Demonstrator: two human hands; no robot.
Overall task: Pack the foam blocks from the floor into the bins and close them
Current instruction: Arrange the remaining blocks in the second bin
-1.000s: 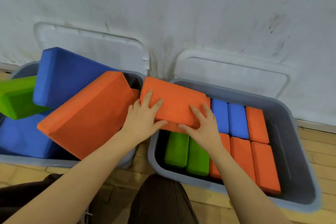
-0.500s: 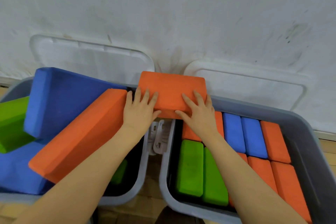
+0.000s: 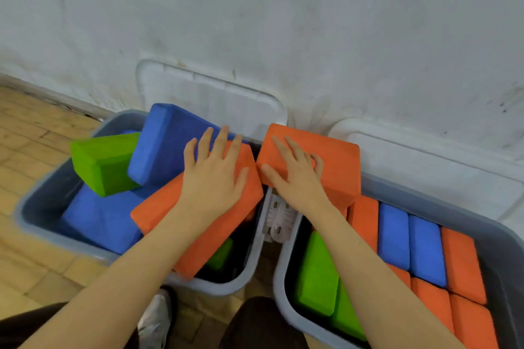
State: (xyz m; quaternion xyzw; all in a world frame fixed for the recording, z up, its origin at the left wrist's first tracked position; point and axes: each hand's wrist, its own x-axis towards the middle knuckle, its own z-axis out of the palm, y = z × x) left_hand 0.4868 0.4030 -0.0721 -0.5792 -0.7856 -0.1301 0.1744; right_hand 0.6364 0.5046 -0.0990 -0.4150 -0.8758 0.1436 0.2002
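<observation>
Two grey bins stand side by side against the wall. In the left bin [image 3: 56, 195] lie a large orange foam block [image 3: 204, 224], a tilted blue block [image 3: 167, 144], a green block [image 3: 102, 161] and another blue block [image 3: 99, 221], loosely piled. My left hand [image 3: 212, 176] rests flat on the large orange block. My right hand [image 3: 295, 176] lies with spread fingers on a smaller orange block [image 3: 337, 161], at the far left corner of the right bin [image 3: 280, 278]. That bin holds green [image 3: 317, 272], blue [image 3: 408, 238] and orange blocks [image 3: 465, 263] in neat rows.
Both white lids, the left lid [image 3: 212, 96] and the right lid [image 3: 425, 161], stand open against the white wall. White latches [image 3: 279, 218] sit between the bins. Wooden floor lies to the left. My shoe [image 3: 156, 317] and dark trouser knee [image 3: 263, 323] are below.
My left hand has let go of the smaller orange block and moved left onto the large orange block. My right hand stays on the smaller block. The view has swung left.
</observation>
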